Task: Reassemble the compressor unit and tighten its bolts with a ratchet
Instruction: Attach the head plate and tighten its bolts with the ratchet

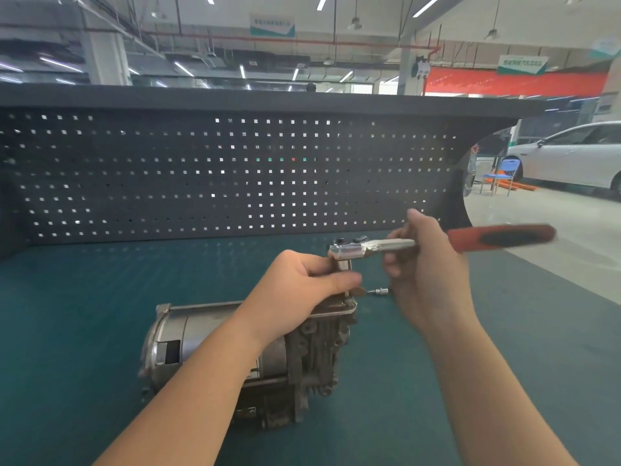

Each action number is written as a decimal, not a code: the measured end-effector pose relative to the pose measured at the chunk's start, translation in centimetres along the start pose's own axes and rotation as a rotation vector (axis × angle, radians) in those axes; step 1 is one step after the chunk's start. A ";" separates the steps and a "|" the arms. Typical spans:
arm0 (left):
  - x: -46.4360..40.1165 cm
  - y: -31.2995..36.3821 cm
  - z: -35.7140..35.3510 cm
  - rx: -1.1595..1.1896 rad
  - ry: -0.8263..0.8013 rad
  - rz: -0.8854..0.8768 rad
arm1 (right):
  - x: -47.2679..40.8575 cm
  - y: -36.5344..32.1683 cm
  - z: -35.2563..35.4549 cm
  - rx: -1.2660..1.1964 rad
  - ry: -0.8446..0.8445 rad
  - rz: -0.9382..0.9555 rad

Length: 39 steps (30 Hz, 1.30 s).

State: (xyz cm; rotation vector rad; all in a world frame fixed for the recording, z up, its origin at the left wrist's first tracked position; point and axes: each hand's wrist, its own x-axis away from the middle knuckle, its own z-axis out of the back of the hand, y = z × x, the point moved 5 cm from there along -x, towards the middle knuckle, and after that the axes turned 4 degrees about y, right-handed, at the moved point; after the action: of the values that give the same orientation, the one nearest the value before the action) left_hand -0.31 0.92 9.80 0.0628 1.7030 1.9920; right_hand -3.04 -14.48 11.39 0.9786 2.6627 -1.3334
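Tightening: left hand pinches the socket on the compressor, probably over a bolt; right hand grips the ratchet, handle toward 3 o'clock, ready to swing.

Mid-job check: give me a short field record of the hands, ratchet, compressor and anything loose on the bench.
left hand: pinches the socket stem under the ratchet head
right hand: holds the ratchet shaft, ahead of the red grip
ratchet: level, head above the compressor's right end
compressor: lying on its side on the green mat
loose bit: on the mat beside the compressor
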 end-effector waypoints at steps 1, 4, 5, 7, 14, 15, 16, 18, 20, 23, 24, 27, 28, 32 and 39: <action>0.0 0.0 0.1 -0.025 0.010 -0.006 | -0.9 0.2 -0.2 0.004 -0.040 -0.060; 0.2 0.1 0.1 -0.021 0.007 -0.022 | -2.3 1.6 -0.5 -0.041 -0.146 -0.237; 0.2 0.2 0.1 -0.020 -0.001 -0.027 | -2.5 2.2 -0.4 -0.079 -0.161 -0.309; 0.3 0.2 -0.1 -0.029 -0.011 -0.035 | -2.6 3.1 -0.2 -0.140 -0.172 -0.389; 0.4 0.4 -0.4 0.105 -0.001 -0.022 | 1.3 -0.7 0.0 0.154 0.002 0.245; 0.4 0.5 -0.4 0.118 0.000 -0.028 | 2.6 -1.0 -0.2 0.270 0.032 0.368; 0.4 0.6 -0.5 0.119 0.006 -0.039 | 3.8 -1.3 -0.6 0.400 0.048 0.499; 0.5 0.9 -0.4 0.098 0.013 -0.061 | 6.0 -1.2 -1.7 0.623 0.025 0.711; 0.6 0.9 -0.4 0.086 0.006 -0.051 | 6.3 -1.3 -1.5 0.628 0.008 0.746; 0.5 0.8 -0.5 0.050 -0.003 -0.017 | 3.1 -1.0 0.5 0.190 -0.001 0.335; 0.5 0.7 -0.5 0.047 0.000 -0.006 | 1.6 -0.5 0.8 0.075 -0.041 0.181; 0.5 0.5 -0.4 0.020 0.015 -0.011 | -1.9 0.9 0.3 -0.019 -0.209 -0.101; 0.5 0.6 -0.4 0.016 0.015 -0.023 | -2.6 1.6 -0.2 -0.052 -0.273 -0.197; 1.0 1.4 -1.0 0.045 -0.102 -0.124 | -3.6 5.1 -0.9 -0.253 -0.378 -0.565; 0.5 0.3 -0.4 0.111 -0.092 -0.052 | -2.0 1.9 -0.3 -0.143 -0.178 -0.133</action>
State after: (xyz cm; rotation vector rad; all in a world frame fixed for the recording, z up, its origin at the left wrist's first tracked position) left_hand -0.98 0.70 9.88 0.1454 1.7377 1.8281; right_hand -0.38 -14.48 10.71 0.6463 2.6818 -1.1688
